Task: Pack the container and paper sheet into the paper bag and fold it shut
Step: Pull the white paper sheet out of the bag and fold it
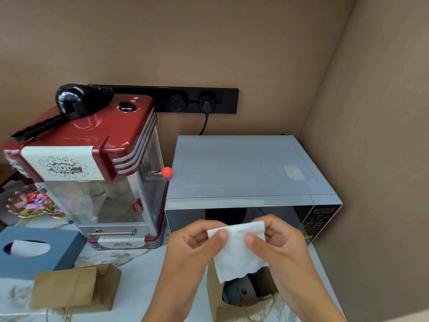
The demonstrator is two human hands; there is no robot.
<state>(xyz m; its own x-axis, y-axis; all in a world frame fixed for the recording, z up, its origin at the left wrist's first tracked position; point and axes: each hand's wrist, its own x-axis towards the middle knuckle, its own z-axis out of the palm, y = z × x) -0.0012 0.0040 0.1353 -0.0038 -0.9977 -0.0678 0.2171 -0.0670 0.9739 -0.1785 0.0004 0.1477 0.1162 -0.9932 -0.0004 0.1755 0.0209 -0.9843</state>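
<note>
A white paper sheet, folded small, is pinched at its upper corners by my left hand and my right hand. It hangs above the mouth of an upright brown paper bag that stands at the near edge of the counter. Inside the bag lies a grey container with a dark label, partly hidden by the sheet and the bag's wall. The bag's twine handles trail by its lower right side.
A second brown paper bag lies on the marble counter at lower left. Behind it sit a blue tissue box and a red popcorn machine. A grey microwave stands right behind my hands. Walls close in at the back and right.
</note>
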